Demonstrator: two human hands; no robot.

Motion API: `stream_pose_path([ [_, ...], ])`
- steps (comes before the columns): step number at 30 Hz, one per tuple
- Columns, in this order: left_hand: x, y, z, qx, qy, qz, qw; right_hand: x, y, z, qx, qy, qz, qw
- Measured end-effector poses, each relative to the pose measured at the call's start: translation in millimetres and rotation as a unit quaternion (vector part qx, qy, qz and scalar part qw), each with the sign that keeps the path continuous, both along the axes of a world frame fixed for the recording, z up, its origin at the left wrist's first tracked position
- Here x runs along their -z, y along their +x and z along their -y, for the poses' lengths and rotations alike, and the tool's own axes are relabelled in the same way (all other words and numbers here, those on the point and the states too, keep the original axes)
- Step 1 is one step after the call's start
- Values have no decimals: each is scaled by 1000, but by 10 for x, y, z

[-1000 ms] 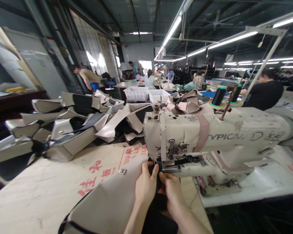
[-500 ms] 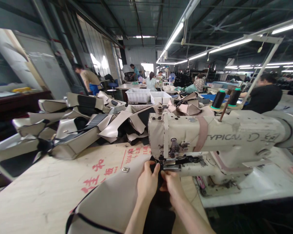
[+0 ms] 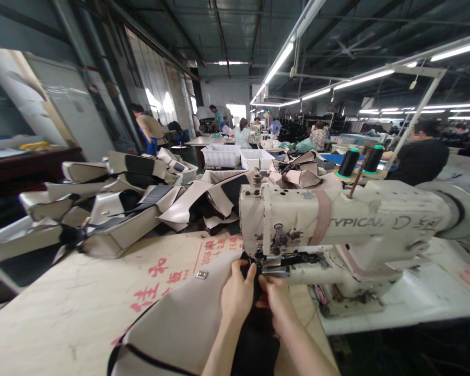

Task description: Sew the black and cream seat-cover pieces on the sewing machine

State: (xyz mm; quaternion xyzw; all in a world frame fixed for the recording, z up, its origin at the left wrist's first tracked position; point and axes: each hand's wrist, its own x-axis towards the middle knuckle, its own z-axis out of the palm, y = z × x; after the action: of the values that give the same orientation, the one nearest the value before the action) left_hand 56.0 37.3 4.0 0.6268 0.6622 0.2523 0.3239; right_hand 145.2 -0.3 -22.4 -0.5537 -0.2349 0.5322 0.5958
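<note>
A beige bag piece (image 3: 184, 318) with black edging and a small metal clasp (image 3: 202, 274) lies across the board, its black part (image 3: 258, 339) running up to the sewing machine (image 3: 297, 214). Close by the needle area, my left hand (image 3: 237, 290) is closed on the bag piece, thumb and forefinger at the black edge. Just to its right, my right hand (image 3: 277, 298) pinches the black material below the machine's narrow arm. The fingertips and the seam under the presser foot are partly hidden.
Several beige and black bag pieces (image 3: 121, 230) are heaped behind the wooden board (image 3: 62, 303). Two black thread spools (image 3: 348, 163) stand behind the machine. White bins (image 3: 221, 155) sit farther back. A person in black (image 3: 423, 156) is at the right, and others are at work beyond.
My hands and the bag piece stay almost in place at the needle. In the background at the left, a person has shifted to the right. The view has moved very slightly.
</note>
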Motion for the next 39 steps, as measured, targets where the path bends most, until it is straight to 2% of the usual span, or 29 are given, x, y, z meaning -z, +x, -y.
stream_pose_path([
  [15, 9, 1, -70, -1, 6, -11, 1000, 30, -81, -24, 20, -4, 49, 999],
  [22, 25, -6, -100, 2, 8, -11, 1000, 69, -62, -73, -43, -1, 84, 996],
  [25, 27, -8, -104, 1, 9, -8, 1000, 26, 66, 30, -89, 7, 127, 988],
  [27, 28, -10, -104, -1, 7, -6, 1000, -43, 328, 222, -70, 13, 238, 969],
  [28, 29, -10, -104, -1, 6, -5, 1000, -87, 529, 353, -32, 26, 326, 945],
  [29, 30, -11, -105, -1, 6, -3, 1000, -133, 772, 501, 30, 38, 429, 902],
  [30, 30, -10, -107, 0, 5, -1, 1000, -178, 1049, 655, 113, 69, 519, 844],
  [31, 29, -10, -110, 1, 4, 1, 1000, -217, 1346, 806, 201, 122, 594, 769],
  [33, 25, -8, -116, 1, 0, 4, 1000, -260, 1929, 1065, 290, 153, 705, 629],
  [34, 23, -6, -118, 1, -2, 4, 1000, -257, 2180, 1162, 294, 140, 746, 581],
  [36, 20, -1, -120, 0, -6, 4, 1000, -187, 2540, 1283, 232, 133, 816, 513],
  [37, 19, 1, -120, 0, -6, 5, 1000, -124, 2639, 1313, 209, 134, 833, 494],
  [39, 18, 7, -115, 1, -5, 5, 1000, 45, 2698, 1335, 206, 141, 839, 483],
])
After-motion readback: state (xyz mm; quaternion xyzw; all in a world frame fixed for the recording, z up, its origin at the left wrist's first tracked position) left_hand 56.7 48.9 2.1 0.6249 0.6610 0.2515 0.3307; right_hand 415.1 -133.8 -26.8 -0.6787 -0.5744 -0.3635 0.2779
